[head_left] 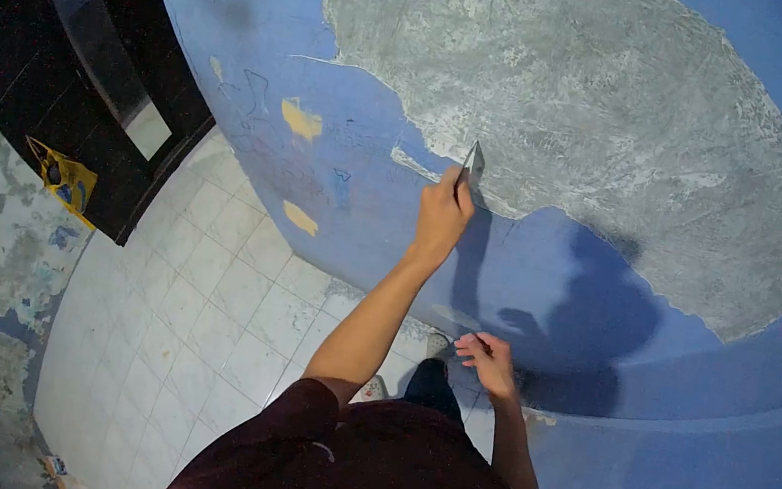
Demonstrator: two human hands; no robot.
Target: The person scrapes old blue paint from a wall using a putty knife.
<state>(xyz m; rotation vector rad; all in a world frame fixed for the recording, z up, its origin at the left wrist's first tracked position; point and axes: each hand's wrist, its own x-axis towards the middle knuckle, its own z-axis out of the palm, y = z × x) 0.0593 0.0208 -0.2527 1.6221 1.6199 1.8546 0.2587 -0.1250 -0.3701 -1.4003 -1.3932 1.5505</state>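
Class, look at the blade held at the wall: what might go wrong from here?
The blade in the left hand might skid and gouge the grey patch. The blue paint, ragged along that patch, could chip further. The right hand hangs free, so may give little support if the blade slips.

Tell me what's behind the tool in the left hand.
Behind the tool is the wall: its grey patch shows around the tip, and blue paint shows nearer the left hand. The spot directly behind the tool is covered and can't be seen.
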